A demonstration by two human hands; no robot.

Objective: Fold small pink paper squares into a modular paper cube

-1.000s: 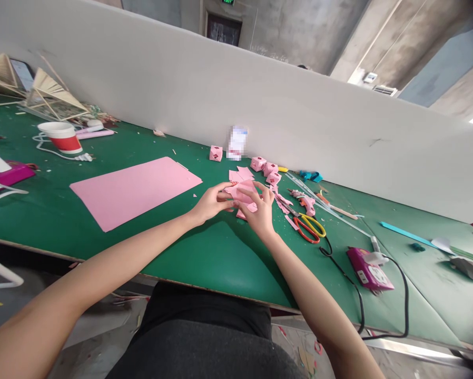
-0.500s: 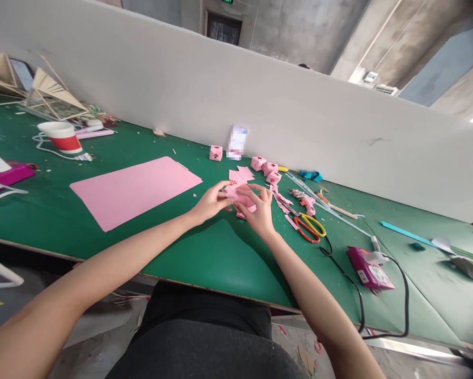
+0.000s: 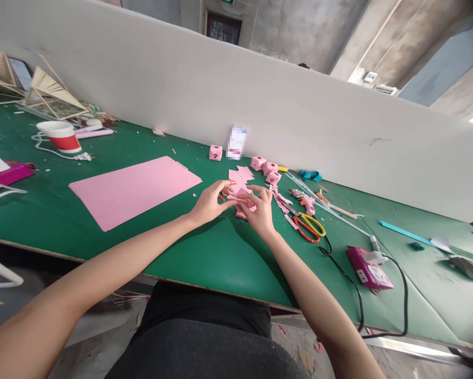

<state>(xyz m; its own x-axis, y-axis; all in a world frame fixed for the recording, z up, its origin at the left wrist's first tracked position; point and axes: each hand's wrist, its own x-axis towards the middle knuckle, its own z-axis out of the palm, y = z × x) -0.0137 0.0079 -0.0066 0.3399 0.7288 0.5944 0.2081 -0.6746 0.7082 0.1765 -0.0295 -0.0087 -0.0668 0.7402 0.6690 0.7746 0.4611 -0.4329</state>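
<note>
Between my left hand (image 3: 213,201) and my right hand (image 3: 259,208) is a small piece of pink paper (image 3: 236,198), pinched by the fingertips of both and seen nearly edge-on. The fingers partly cover it. Just beyond my hands lie loose pink paper pieces (image 3: 236,176) on the green table (image 3: 220,252). Several folded pink paper cubes with diamond-shaped openings stand behind them, one cube (image 3: 215,153) apart on the left. Right of my right hand are thin pink paper strips (image 3: 283,201) and scissors (image 3: 309,226) with red and yellow handles.
A large pink sheet (image 3: 136,192) lies at left, near a paper cup (image 3: 59,138). To the right are a pink glue gun (image 3: 305,202), clear glue sticks (image 3: 343,216) and a purple power strip (image 3: 368,268) with a black cord. A white partition (image 3: 319,121) borders the back.
The pink paper in my fingers has gone from showing its flat face to lying almost edge-on. My left thumb has moved slightly; the things on the table stay put.
</note>
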